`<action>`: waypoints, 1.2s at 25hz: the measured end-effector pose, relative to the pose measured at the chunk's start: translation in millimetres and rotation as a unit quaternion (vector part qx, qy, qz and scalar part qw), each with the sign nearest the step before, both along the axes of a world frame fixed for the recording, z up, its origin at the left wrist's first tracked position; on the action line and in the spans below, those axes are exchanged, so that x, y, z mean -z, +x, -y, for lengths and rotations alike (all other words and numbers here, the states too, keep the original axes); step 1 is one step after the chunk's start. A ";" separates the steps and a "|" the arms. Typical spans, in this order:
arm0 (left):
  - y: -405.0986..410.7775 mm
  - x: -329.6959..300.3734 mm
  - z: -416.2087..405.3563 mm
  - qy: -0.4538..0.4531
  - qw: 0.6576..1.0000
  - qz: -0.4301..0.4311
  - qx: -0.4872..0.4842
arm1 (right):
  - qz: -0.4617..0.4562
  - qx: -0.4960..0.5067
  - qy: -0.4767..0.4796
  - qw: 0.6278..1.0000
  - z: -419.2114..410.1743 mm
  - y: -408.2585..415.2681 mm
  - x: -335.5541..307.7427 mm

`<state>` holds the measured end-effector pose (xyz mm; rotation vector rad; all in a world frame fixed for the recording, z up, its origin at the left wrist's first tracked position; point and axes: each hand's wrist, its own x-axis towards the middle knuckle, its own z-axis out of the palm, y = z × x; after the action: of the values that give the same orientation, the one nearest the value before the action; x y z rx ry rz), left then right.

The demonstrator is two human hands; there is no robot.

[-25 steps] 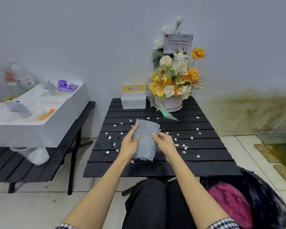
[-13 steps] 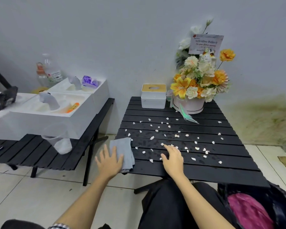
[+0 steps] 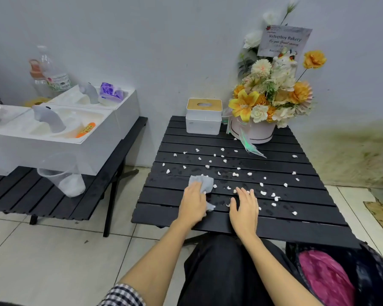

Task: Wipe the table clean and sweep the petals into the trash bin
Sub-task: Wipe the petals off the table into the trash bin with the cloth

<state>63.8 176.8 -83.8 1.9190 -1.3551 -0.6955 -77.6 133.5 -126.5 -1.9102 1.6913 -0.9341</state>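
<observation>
- Our left hand (image 3: 192, 203) presses flat on the grey cloth (image 3: 202, 183), fingers straight, not curled round it; the cloth lies bunched on the near-left part of the black slatted counter (image 3: 274, 226).
- Our right hand (image 3: 244, 208) rests palm down just beside it, fingers released and spread, holding nothing, with a few petals touching or just past the fingertips.
- White petals (image 3: 234, 174) lie scattered over the middle and right of the counter, from near the flower box (image 3: 252, 132) down to the near slats. None look gathered into a pile.
- Wet spots show on the slats near both hands, so we judge that wiping is not finished.
- The trash bin (image 3: 374, 274), black bag with something pink inside, sits on the floor at the near-right corner, below the counter edge. We see no petals in it, though the view inside is partial.
- Progress: early. Left to do: sweep the petals rightward toward the bin, and wipe the whole top.
- The tissue box (image 3: 203, 119) stands at the back, apart from the petals.
</observation>
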 end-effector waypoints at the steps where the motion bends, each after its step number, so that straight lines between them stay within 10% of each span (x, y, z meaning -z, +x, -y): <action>1: 4.2 -5.0 -0.2 -0.026 0.997 -0.056 -0.044 | 0.000 -0.002 -0.004 1.000 -0.8 -0.3 -0.2; 4: 37.3 -15.7 -9.6 -0.051 0.978 -0.137 -0.150 | -0.021 -0.006 -0.016 1.000 -4.3 2.7 1.4; 10: 62.4 28.6 -37.6 0.114 0.961 0.233 -0.094 | -0.082 -0.045 -0.030 0.995 -7.0 3.7 2.3; 19: -41.4 32.0 9.6 0.045 0.977 0.208 -0.026 | -0.019 0.043 -0.035 0.998 -1.5 6.5 0.7; 24: -23.4 0.7 23.8 -0.066 0.992 -0.076 -0.074 | 0.071 0.081 -0.024 0.994 -0.9 1.6 -3.9; 27: 30.7 -11.8 8.2 -0.110 0.983 0.000 -0.150 | 0.077 0.075 -0.008 0.994 -2.2 2.3 -3.9; 30: 63.1 5.9 -9.9 0.046 0.979 0.145 -0.138 | 0.069 0.066 -0.005 0.995 -2.8 3.4 -2.6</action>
<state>126.9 186.7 -89.7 2.2949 -1.2049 -0.3567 -74.2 136.4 -123.9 -1.7126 1.7507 -1.1005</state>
